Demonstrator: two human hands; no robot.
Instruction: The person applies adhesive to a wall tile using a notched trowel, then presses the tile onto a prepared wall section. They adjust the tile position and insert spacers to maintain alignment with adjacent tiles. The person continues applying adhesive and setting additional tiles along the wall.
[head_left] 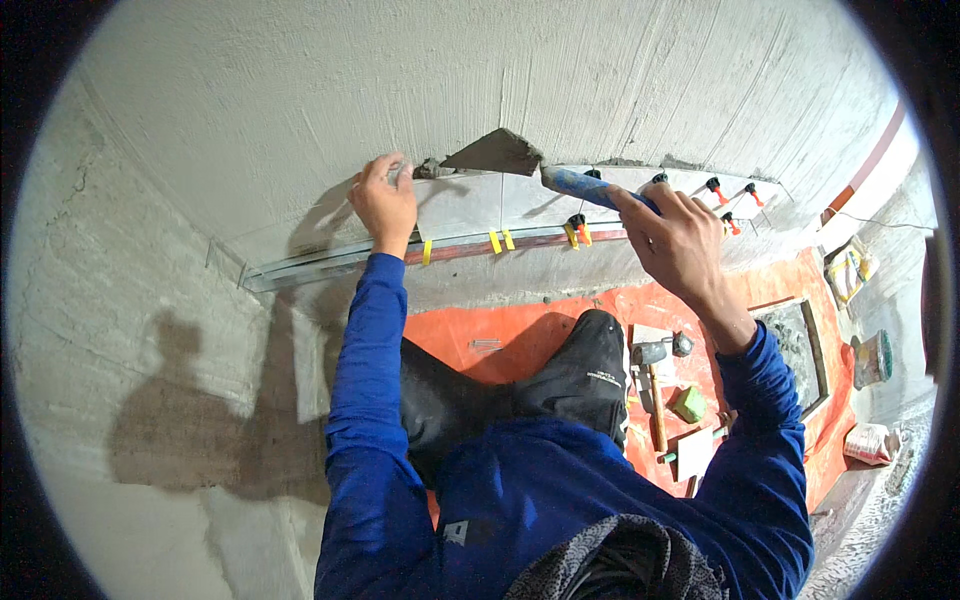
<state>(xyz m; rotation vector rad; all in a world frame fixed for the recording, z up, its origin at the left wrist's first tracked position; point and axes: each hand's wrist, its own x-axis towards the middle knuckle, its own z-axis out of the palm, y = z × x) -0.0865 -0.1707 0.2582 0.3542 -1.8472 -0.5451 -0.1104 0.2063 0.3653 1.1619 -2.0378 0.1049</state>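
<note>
My right hand (pixel 680 240) grips the blue handle of a pointing trowel (pixel 495 152), its grey mortar-smeared blade lying along the top edge of a row of pale wall tiles (pixel 470 207). At the blade's left end sits a lump of mortar (pixel 428 168). My left hand (pixel 385 205) is raised beside that lump with its fingers curled in at the tile's top edge; what lies within them is hidden. Red-and-black tile levelling clips (pixel 714 190) stick out along the row's right part. Yellow wedges (pixel 495 242) sit under the tiles, above a metal rail (pixel 330 268).
An orange sheet (pixel 450 325) covers the floor. To my right lie a mallet (pixel 650 353), a green block (pixel 689 404) and a mortar tray (pixel 822 385). A bucket (pixel 872 360) and a bag (pixel 871 443) stand farther right. A bare wall (pixel 150 330) rises at left.
</note>
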